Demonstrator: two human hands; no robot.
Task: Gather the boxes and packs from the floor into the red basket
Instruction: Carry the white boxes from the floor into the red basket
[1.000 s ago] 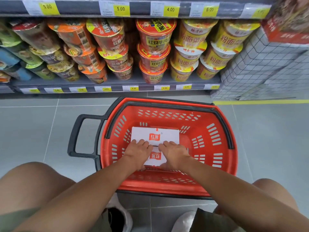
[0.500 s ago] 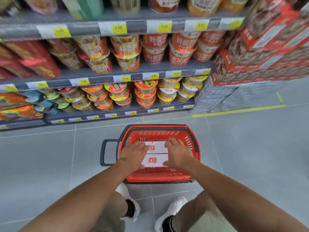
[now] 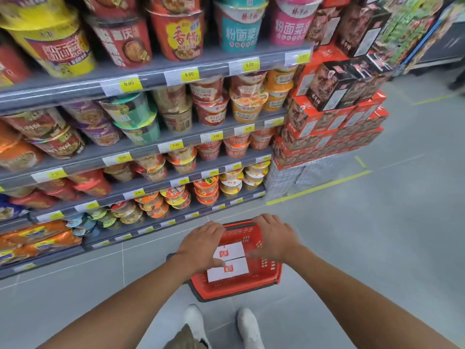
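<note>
Change in posture: we are rising from the crouch of a second ago. The shelves of noodle cups are filling far more of the view, and the red basket is looking small below us.
Change at the hands: both were pressing flat on the boxes, and now they are lifting clear and hovering above the basket.
Left hand: fingers spread and relaxed, gripping nothing, hanging over the basket's left rim.
Right hand: likewise spread and empty, over the far right corner; its thumb side is smearing with motion.
Task's things: the far box and the near box are lying flat and touching in the basket. The basket is standing on the floor just ahead of our shoes.
Meaning for the task: we are judging these two boxes delivered. The floor in view is showing no other loose box or pack, so the gathering is looking finished or close to it.
Hidden: the left forearm is covering the basket's left side and most of its handle. Anything lying beneath the white boxes is out of sight.
Hard to tell: we cannot tell whether either hand is touching the rim, and the small red labels on the boxes are unreadable.
Cut off: the floor behind us and to our left. We are guessing the stacked cartons at the right are a display, not task items.
</note>
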